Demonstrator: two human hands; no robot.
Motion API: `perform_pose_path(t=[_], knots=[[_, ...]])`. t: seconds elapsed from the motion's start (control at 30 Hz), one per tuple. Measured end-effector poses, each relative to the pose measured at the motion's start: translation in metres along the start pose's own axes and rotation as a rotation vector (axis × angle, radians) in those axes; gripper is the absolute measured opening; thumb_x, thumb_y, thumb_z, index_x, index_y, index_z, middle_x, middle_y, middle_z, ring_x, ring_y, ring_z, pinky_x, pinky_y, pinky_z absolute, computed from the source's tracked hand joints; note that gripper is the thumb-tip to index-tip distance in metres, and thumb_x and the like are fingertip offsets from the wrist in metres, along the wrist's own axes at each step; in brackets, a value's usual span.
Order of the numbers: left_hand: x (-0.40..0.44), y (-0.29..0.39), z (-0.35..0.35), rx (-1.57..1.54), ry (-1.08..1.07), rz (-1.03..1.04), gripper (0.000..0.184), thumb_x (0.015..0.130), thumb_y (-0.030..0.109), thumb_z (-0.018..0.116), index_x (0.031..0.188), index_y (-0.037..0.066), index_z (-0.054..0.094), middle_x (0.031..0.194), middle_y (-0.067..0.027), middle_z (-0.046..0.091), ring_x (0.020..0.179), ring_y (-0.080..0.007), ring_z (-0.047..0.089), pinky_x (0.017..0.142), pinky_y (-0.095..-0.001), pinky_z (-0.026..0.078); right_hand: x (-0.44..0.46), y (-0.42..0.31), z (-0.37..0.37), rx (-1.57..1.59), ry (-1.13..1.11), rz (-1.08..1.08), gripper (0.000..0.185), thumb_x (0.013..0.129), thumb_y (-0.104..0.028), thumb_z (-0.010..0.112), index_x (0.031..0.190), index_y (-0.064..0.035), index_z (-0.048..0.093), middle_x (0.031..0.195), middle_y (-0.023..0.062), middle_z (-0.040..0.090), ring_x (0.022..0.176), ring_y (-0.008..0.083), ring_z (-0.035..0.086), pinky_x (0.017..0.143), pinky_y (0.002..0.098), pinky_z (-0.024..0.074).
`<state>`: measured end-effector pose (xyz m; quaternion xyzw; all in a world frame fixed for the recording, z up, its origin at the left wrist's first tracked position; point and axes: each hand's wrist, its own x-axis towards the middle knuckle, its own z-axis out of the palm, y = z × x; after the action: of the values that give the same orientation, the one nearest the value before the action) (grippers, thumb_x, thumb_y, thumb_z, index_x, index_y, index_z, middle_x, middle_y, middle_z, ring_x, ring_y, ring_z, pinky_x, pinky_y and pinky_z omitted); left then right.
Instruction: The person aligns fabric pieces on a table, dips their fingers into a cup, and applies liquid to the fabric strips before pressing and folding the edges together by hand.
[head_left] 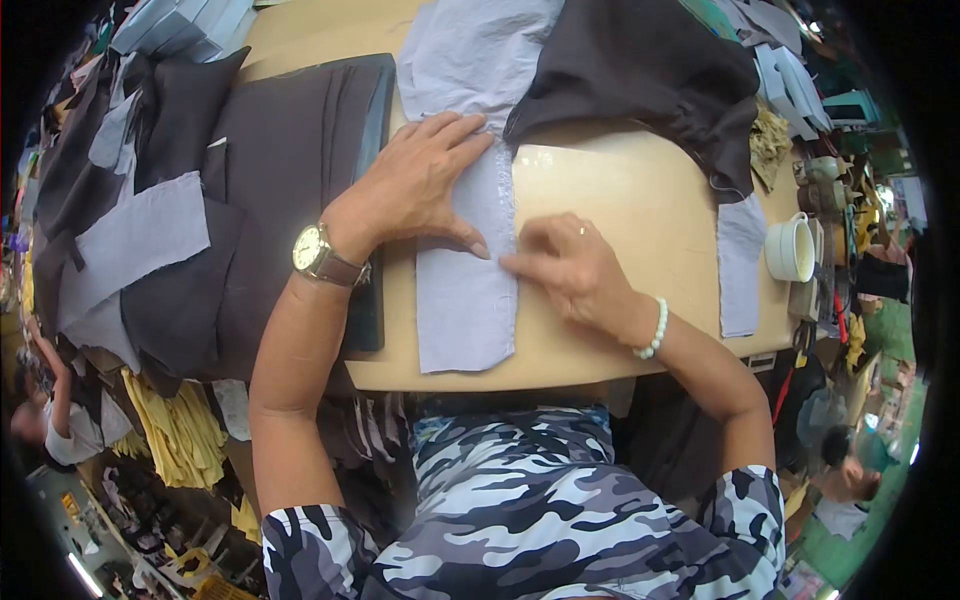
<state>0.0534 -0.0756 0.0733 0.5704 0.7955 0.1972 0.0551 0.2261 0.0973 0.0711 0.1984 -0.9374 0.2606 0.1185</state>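
Note:
A pale grey fabric piece (465,310) lies lengthwise on the table, its lower end near the front edge. My left hand (425,180) rests on its upper part, fingers and thumb spread apart, holding nothing. My right hand (580,270) is at the right edge of this fabric, with the thumb reaching to the edge and the other fingers curled in. What those curled fingers hold, if anything, is hidden. Above, the grey fabric joins a dark brown cloth (640,70) along a frayed seam, and a crumpled grey part (470,60) spreads behind my left hand.
Stacked dark fabric panels (280,190) cover the table's left side, with another grey piece (150,225) on top. At the right stand a white cup (790,248) and a hanging grey strip (740,270). Yellow cloth (175,430) hangs below left. Other people are near both sides.

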Motion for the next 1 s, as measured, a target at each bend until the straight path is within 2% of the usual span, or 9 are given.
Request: perform_pose_path(t=[0.2, 0.4, 0.5, 0.53, 0.63, 0.7, 0.83, 0.93, 1.0], knots=[[0.000, 0.000, 0.001, -0.006, -0.005, 0.004, 0.110, 0.047, 0.053, 0.084, 0.135, 0.003, 0.043, 0.143, -0.0155, 0.038, 0.134, -0.0338, 0.032, 0.110, -0.0440, 0.029, 0.043, 0.041, 0.006, -0.154, 0.175, 0.142, 0.030, 0.075, -0.002, 0.056, 0.101, -0.0094, 0.068, 0.095, 0.0095, 0.056, 0.086, 0.0264, 0.055, 0.073, 0.0361, 0.0445], [0.000, 0.000, 0.001, 0.002, -0.005, -0.001, 0.110, 0.047, 0.053, 0.084, 0.136, 0.003, 0.043, 0.144, -0.0154, 0.037, 0.134, -0.0335, 0.032, 0.110, -0.0439, 0.028, 0.014, 0.015, -0.001, -0.167, 0.043, 0.024, 0.027, 0.076, -0.006, 0.058, 0.101, -0.0105, 0.069, 0.098, 0.0112, 0.057, 0.090, 0.0263, 0.055, 0.075, 0.0366, 0.0449], [0.000, 0.001, 0.001, 0.008, -0.013, -0.004, 0.111, 0.047, 0.053, 0.083, 0.136, 0.003, 0.042, 0.144, -0.0154, 0.037, 0.134, -0.0336, 0.031, 0.111, -0.0437, 0.028, -0.010, -0.006, -0.005, 0.000, -0.043, 0.011, 0.028, 0.076, -0.005, 0.058, 0.102, -0.0088, 0.068, 0.099, 0.0118, 0.057, 0.093, 0.0261, 0.055, 0.077, 0.0369, 0.0454], [0.000, 0.001, 0.000, 0.010, -0.018, -0.003, 0.111, 0.047, 0.053, 0.083, 0.136, 0.003, 0.042, 0.144, -0.0154, 0.037, 0.134, -0.0336, 0.031, 0.111, -0.0437, 0.028, -0.015, -0.010, -0.011, 0.066, -0.056, 0.039, 0.035, 0.073, 0.001, 0.057, 0.105, -0.0097, 0.067, 0.100, 0.0131, 0.057, 0.093, 0.0277, 0.056, 0.079, 0.0368, 0.0459], [0.000, 0.001, 0.000, 0.018, -0.033, -0.007, 0.111, 0.046, 0.054, 0.083, 0.136, 0.003, 0.042, 0.145, -0.0156, 0.036, 0.135, -0.0336, 0.031, 0.111, -0.0432, 0.028, -0.034, -0.011, -0.051, 0.017, 0.169, 0.271, 0.043, 0.070, 0.007, 0.054, 0.108, -0.0108, 0.067, 0.104, 0.0152, 0.056, 0.093, 0.0305, 0.056, 0.081, 0.0365, 0.0463], [0.001, 0.006, -0.004, 0.009, -0.039, -0.022, 0.108, 0.048, 0.050, 0.083, 0.135, 0.000, 0.042, 0.144, -0.0167, 0.036, 0.135, -0.0338, 0.031, 0.110, -0.0427, 0.028, -0.057, 0.009, -0.094, -0.235, 0.425, 0.351, 0.045, 0.071, 0.007, 0.050, 0.109, -0.0104, 0.066, 0.110, 0.0176, 0.054, 0.099, 0.0329, 0.055, 0.086, 0.0377, 0.0452], [-0.010, 0.020, -0.005, 0.094, -0.036, -0.122, 0.098, 0.055, 0.039, 0.083, 0.133, -0.002, 0.043, 0.142, -0.0188, 0.038, 0.133, -0.0353, 0.032, 0.109, -0.0425, 0.029, -0.147, 0.047, -0.190, -0.864, 0.420, 0.673, 0.036, 0.076, -0.004, 0.052, 0.108, -0.0085, 0.067, 0.118, 0.0175, 0.053, 0.110, 0.0332, 0.051, 0.094, 0.0416, 0.0401], [-0.034, 0.042, -0.004, 0.199, 0.005, -0.249, 0.086, 0.065, 0.035, 0.078, 0.134, -0.003, 0.042, 0.142, -0.0198, 0.037, 0.133, -0.0351, 0.032, 0.108, -0.0423, 0.029, -0.197, 0.063, -0.209, -0.913, 0.279, 0.804, 0.031, 0.077, -0.019, 0.062, 0.106, -0.0094, 0.069, 0.122, 0.0180, 0.052, 0.117, 0.0345, 0.046, 0.099, 0.0464, 0.0352], [-0.050, 0.060, 0.004, 0.295, 0.062, -0.354, 0.075, 0.072, 0.030, 0.074, 0.132, -0.003, 0.044, 0.141, -0.0202, 0.040, 0.132, -0.0359, 0.034, 0.106, -0.0431, 0.030, -0.204, 0.067, -0.205, -0.943, 0.193, 0.874, 0.038, 0.077, -0.034, 0.065, 0.106, -0.0097, 0.070, 0.127, 0.0189, 0.050, 0.123, 0.0366, 0.041, 0.101, 0.0506, 0.0305]])
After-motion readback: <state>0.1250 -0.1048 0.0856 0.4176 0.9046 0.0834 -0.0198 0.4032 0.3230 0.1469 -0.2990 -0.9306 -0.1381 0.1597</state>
